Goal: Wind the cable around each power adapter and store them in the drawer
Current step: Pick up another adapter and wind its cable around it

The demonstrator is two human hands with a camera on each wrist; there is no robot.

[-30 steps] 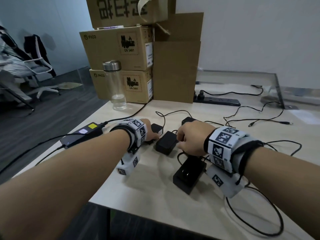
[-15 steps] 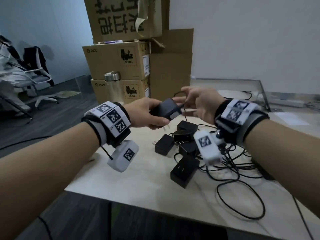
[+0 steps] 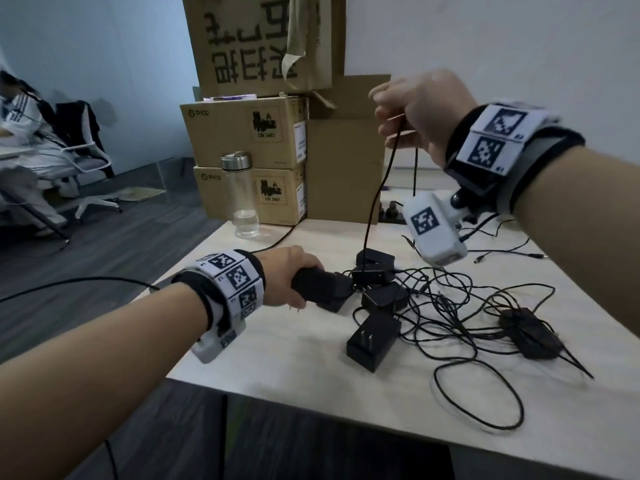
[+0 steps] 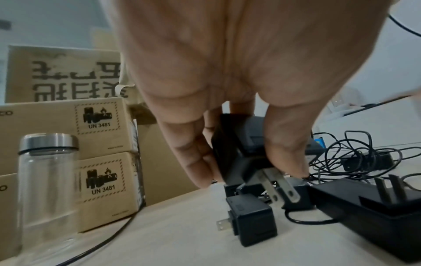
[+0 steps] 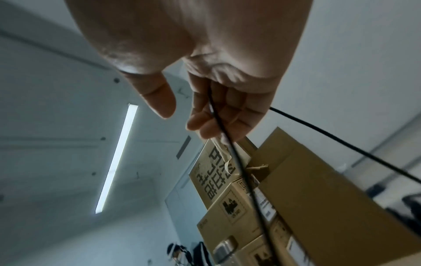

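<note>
My left hand (image 3: pixel 291 278) grips a black power adapter (image 3: pixel 323 287) low over the table; in the left wrist view the adapter (image 4: pixel 237 153) shows its metal prongs (image 4: pixel 276 187) pointing down. My right hand (image 3: pixel 412 109) is raised high and holds that adapter's thin black cable (image 3: pixel 379 188), which hangs taut down toward the pile; the cable (image 5: pixel 230 144) runs through the curled fingers (image 5: pixel 218 122). Several more black adapters (image 3: pixel 374 337) lie on the table amid a tangle of loose cables (image 3: pixel 460 306). No drawer is in view.
Stacked cardboard boxes (image 3: pixel 249 133) and a clear bottle (image 3: pixel 242 195) with a steel lid stand at the table's back left. A power strip (image 3: pixel 391 213) lies behind the pile. The light table (image 3: pixel 277 355) ends close in front. A seated person (image 3: pixel 20 140) is at far left.
My left hand has come down with the adapter to table height. My right hand has risen and drawn the cable upward and taut.
</note>
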